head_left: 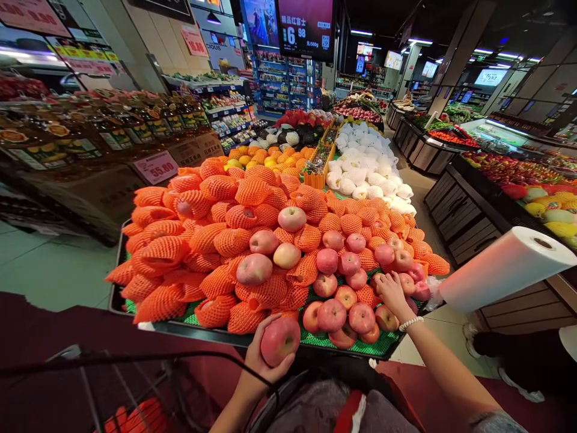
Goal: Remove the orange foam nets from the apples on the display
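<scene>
1. Head view, the apple: from where I stand, a large red apple (280, 341) sits in the person's left hand (265, 370), by the near edge of the black display tray (198, 328). Fingers curl round one side, thumb round the other.
2. Right hand (393, 293) reaches down among the bare apples (332, 314) at the tray's right. Fingers extended, slightly parted; cannot tell whether they pinch a fruit.
3. Technique (my judgement): cup the left apple with the whole palm rather than squeezing; skin likely bruises. On the right, get fingertips round one fruit's sides and lift straight up, since neighbours touch and could roll.
4. Surroundings: orange-netted apples (166, 255) heaped at left, white-netted fruit (360, 174) behind, bottles (135, 123) on a far-left stand.
5. Obstructions: the plastic bag roll (509, 267) slants beyond the right hand, bounding outward elbow room. A thin dark cord or rail (193, 354) (which, I cannot say) crosses near the left wrist; a wire cart (90, 391) is at lower left.
</scene>
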Action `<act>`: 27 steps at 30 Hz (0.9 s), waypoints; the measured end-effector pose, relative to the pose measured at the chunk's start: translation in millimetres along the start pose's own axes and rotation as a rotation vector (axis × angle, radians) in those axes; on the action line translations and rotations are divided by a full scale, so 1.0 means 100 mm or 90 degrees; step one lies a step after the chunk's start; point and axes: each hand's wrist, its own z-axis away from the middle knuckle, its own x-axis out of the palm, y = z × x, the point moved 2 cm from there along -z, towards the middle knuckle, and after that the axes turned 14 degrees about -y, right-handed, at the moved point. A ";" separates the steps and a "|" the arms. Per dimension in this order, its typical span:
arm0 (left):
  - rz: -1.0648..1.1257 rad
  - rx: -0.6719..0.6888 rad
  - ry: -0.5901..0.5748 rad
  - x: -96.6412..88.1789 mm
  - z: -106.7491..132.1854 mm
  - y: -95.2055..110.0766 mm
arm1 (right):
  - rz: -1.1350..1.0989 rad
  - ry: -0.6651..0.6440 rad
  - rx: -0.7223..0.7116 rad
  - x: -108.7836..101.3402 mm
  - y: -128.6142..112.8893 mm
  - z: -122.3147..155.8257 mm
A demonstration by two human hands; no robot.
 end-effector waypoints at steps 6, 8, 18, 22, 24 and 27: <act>-0.001 0.026 -0.045 0.06 -0.05 0.02 | -0.110 0.003 -0.036 -0.11 0.00 0.15; -0.004 0.029 -0.055 0.08 -0.06 0.02 | -0.167 0.006 -0.056 -0.10 -0.08 0.19; -0.013 0.073 -0.095 0.28 -0.21 0.00 | -0.595 0.113 -0.006 -0.53 -0.64 0.57; -0.067 0.128 -0.267 0.67 -0.42 0.30 | -0.718 0.002 -0.117 -0.70 -1.21 0.83; -0.111 0.183 -0.353 0.89 -0.55 0.49 | -0.739 0.033 -0.093 -0.71 -1.35 0.90; -0.146 0.272 -0.434 1.12 -0.84 0.72 | -0.754 0.185 0.057 -0.67 -1.17 0.96</act>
